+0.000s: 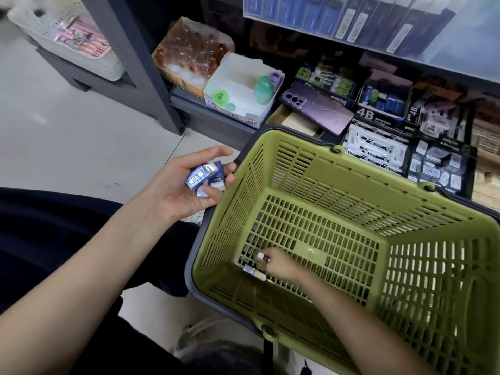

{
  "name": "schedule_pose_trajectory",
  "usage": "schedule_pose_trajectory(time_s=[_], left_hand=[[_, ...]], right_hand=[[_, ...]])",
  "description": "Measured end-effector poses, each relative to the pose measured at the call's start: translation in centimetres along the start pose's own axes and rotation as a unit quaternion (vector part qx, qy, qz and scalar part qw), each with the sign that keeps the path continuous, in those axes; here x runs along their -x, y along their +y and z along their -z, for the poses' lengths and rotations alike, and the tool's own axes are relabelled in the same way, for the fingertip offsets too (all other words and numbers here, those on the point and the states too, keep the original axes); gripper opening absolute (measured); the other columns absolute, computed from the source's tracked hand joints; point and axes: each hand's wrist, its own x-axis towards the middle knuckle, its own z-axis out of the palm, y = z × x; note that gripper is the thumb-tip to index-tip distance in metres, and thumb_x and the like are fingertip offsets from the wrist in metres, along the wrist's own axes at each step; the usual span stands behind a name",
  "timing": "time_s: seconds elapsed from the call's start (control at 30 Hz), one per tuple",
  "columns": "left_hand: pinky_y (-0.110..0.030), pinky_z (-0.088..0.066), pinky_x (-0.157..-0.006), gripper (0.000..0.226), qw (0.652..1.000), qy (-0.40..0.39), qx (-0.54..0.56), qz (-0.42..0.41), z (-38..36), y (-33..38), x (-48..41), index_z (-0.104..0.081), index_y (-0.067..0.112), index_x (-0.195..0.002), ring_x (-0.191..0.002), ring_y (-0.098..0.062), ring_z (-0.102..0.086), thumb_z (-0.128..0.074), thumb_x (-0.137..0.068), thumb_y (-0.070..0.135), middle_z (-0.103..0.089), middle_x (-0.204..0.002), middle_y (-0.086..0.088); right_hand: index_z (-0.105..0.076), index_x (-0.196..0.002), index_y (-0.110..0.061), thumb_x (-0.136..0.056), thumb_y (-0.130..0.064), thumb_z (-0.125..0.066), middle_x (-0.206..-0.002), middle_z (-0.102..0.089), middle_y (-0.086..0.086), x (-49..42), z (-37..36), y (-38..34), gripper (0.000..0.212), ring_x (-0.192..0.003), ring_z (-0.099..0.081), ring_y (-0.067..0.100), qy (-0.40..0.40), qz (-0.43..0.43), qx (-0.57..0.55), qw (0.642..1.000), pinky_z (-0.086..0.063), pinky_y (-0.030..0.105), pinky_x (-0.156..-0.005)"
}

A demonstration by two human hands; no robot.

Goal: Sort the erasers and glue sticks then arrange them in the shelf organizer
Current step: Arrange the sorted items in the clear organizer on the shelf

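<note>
My left hand (186,190) grips three blue-wrapped erasers (203,174) beside the green basket (311,169), while my right hand (280,263) pinches one of two small wrapped pieces (254,272) at its floor's near-left corner.

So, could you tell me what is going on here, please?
A person is picking through a green slotted plastic basket. Their left-hand grip holds several small blue-wrapped erasers, while the right-hand grip, down on the basket floor, pinches one small white wrapped piece; a second wrapped piece lies beside it.
</note>
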Motion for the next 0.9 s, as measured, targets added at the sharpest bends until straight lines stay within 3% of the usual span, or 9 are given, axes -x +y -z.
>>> schedule_pose_trajectory(time_s=[0.07,0.13,0.2,0.27,0.37,0.43,0.53,0.73,0.9], left_hand=[[-0.013,-0.036,-0.037,0.014,1.000,0.003,0.010,0.005,0.1,-0.1,0.0,-0.073,0.015,-0.075,-0.062,-0.016,-0.062,-0.061,-0.075,0.022,-0.064,-0.077,-0.005],[-0.013,-0.037,-0.037,0.014,1.000,0.009,0.019,0.011,0.1,-0.2,0.1,-0.073,0.015,-0.073,-0.062,-0.016,-0.062,-0.061,-0.075,0.022,-0.064,-0.076,-0.005],[-0.013,-0.037,-0.037,0.012,1.000,0.016,0.011,0.023,0.0,-0.3,0.1,-0.071,0.014,-0.068,-0.060,-0.015,-0.061,-0.063,-0.073,0.021,-0.063,-0.074,-0.004],[-0.013,-0.036,-0.035,0.008,0.999,0.029,-0.006,0.041,-0.4,-0.4,0.0,-0.067,0.013,-0.062,-0.056,-0.013,-0.059,-0.068,-0.068,0.019,-0.060,-0.071,-0.003],[-0.012,-0.031,-0.031,0.023,0.995,0.057,-0.054,0.061,-1.3,-0.6,0.0,-0.055,0.016,-0.059,-0.047,-0.011,-0.053,-0.078,-0.056,0.016,-0.056,-0.063,-0.003],[-0.012,-0.029,-0.030,0.028,0.990,0.058,-0.106,0.065,-2.3,-0.8,0.3,-0.054,0.017,-0.061,-0.045,-0.012,-0.049,-0.080,-0.052,0.017,-0.054,-0.061,-0.003],[-0.013,-0.030,-0.030,0.039,0.974,0.041,-0.214,0.060,-4.3,-0.8,0.8,-0.058,0.012,-0.081,-0.045,-0.011,-0.049,-0.082,-0.055,0.028,-0.054,-0.065,-0.004],[-0.015,-0.030,-0.034,0.064,0.932,-0.034,-0.362,0.001,-10.7,0.5,2.2,-0.067,0.009,-0.094,-0.050,-0.010,-0.050,-0.073,-0.051,0.057,-0.057,-0.063,0.002],[-0.015,-0.030,-0.033,0.061,0.929,-0.108,-0.355,-0.002,-15.4,3.1,3.7,-0.068,0.011,-0.091,-0.047,-0.009,-0.049,-0.075,-0.048,0.053,-0.058,-0.059,0.004]], right_hand=[[-0.054,-0.124,-0.003,-0.093,-0.015,-0.058,-0.103,-0.055,0.008,-0.4,-0.5,0.0,0.034,-0.093,-0.055,0.018,-0.016,-0.001,0.022,1.000,-0.043,0.025,-0.074],[-0.055,-0.088,-0.022,-0.089,-0.021,-0.065,-0.084,-0.047,-0.005,-0.5,-1.0,-0.1,0.010,-0.074,-0.047,0.007,-0.022,-0.006,0.049,0.999,-0.035,0.020,-0.062],[-0.038,-0.070,-0.026,-0.089,-0.023,-0.065,-0.072,-0.038,-0.008,-0.6,-1.4,-0.2,0.033,-0.063,-0.038,0.004,-0.030,-0.001,0.062,0.998,-0.029,0.019,-0.053],[-0.039,-0.070,-0.027,-0.088,-0.024,-0.065,-0.073,-0.039,-0.009,0.0,-1.0,-0.4,0.032,-0.066,-0.042,0.007,-0.032,0.010,0.038,0.999,-0.030,0.019,-0.054],[-0.058,-0.081,-0.020,-0.084,-0.021,-0.068,-0.078,-0.057,-0.005,2.5,1.9,-1.6,0.011,-0.069,-0.055,0.007,0.018,0.044,-0.118,0.992,-0.040,0.020,-0.061],[-0.063,-0.087,-0.016,-0.083,-0.017,-0.070,-0.079,-0.062,-0.004,5.3,4.6,-3.0,0.008,-0.062,-0.056,0.002,0.068,0.082,-0.234,0.966,-0.041,0.016,-0.059],[-0.067,-0.089,-0.013,-0.081,-0.009,-0.071,-0.073,-0.064,-0.006,10.2,8.4,-6.1,0.010,-0.059,-0.052,0.003,0.136,0.164,-0.329,0.920,-0.041,0.014,-0.055],[-0.072,-0.087,-0.014,-0.081,-0.008,-0.072,-0.073,-0.066,-0.004,20.1,14.1,-11.7,0.008,-0.066,-0.059,0.006,0.274,0.300,-0.245,0.880,-0.047,0.016,-0.067],[-0.073,-0.089,-0.005,-0.079,-0.002,-0.072,-0.070,-0.068,-0.003,25.6,17.1,-14.1,0.010,-0.060,-0.060,0.007,0.318,0.315,-0.205,0.870,-0.050,0.020,-0.058]])
